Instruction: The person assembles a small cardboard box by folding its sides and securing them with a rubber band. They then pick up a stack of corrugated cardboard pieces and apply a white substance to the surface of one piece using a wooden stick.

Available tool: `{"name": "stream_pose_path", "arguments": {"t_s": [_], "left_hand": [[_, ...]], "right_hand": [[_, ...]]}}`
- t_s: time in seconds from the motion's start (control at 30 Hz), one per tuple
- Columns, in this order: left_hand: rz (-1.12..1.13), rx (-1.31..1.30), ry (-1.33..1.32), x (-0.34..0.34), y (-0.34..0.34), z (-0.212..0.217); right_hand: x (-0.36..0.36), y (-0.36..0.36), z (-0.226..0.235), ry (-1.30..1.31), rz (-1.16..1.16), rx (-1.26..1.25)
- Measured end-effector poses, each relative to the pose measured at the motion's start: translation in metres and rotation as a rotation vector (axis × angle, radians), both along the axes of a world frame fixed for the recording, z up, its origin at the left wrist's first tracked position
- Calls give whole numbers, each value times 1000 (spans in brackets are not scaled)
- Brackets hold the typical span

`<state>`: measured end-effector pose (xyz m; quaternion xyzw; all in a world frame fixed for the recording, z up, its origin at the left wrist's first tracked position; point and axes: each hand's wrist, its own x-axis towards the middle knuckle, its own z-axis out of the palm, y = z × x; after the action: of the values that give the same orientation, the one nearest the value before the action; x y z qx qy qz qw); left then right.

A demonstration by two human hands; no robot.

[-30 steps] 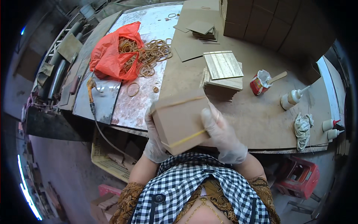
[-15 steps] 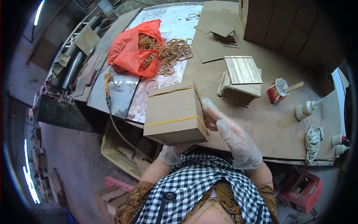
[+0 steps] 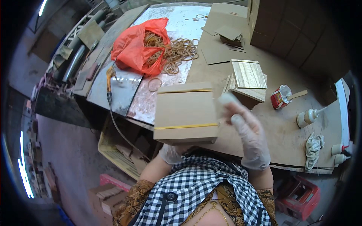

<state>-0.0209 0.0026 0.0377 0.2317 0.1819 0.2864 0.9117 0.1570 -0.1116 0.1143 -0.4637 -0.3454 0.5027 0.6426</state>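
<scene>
A brown cardboard box [image 3: 184, 109] with two yellow rubber bands around it is held in front of my body, over the table's near edge. My left hand [image 3: 170, 153], in a clear plastic glove, supports it from below; its fingers are hidden behind the box. To the right of the box, my gloved right hand [image 3: 247, 130] is slightly blurred, its fingers apart, holding nothing and not touching the box. Beyond the box, a red plastic bag [image 3: 132, 47] spills tan rubber bands [image 3: 181, 51] onto the table. A stack of wooden panels [image 3: 249, 75] stands beyond my right hand.
On the right of the table [image 3: 211, 148] are a red tub with a wooden stick [image 3: 281, 97], a white bottle [image 3: 307, 118] and a crumpled cloth [image 3: 313, 150]. A corded tool [image 3: 109, 84] lies at left. Below are a yellow crate [image 3: 113, 152] and a red stool [image 3: 299, 197].
My right hand has come away from the box's right side and moved a little right. The box has turned slightly, its front now squarer to the view. My left hand stays beneath it.
</scene>
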Motion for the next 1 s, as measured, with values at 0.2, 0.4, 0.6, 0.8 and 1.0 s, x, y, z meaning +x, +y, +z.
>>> {"name": "stream_pose_path", "arguments": {"t_s": [0.2, 0.4, 0.6, 0.8, 1.0], "left_hand": [[8, 42, 38, 14, 25, 25], [-246, -107, 12, 31, 45, 44], [-213, 175, 361, 40, 55, 69], [222, 1618, 235, 24, 61, 100], [113, 1966, 129, 28, 37, 108]], "right_hand": [[25, 15, 5, -404, -256, 279], [34, 25, 37, -340, 49, -7], [58, 18, 25, -298, 18, -17], [69, 11, 27, -314, -97, 34], [57, 20, 43, -276, -124, -39]]}}
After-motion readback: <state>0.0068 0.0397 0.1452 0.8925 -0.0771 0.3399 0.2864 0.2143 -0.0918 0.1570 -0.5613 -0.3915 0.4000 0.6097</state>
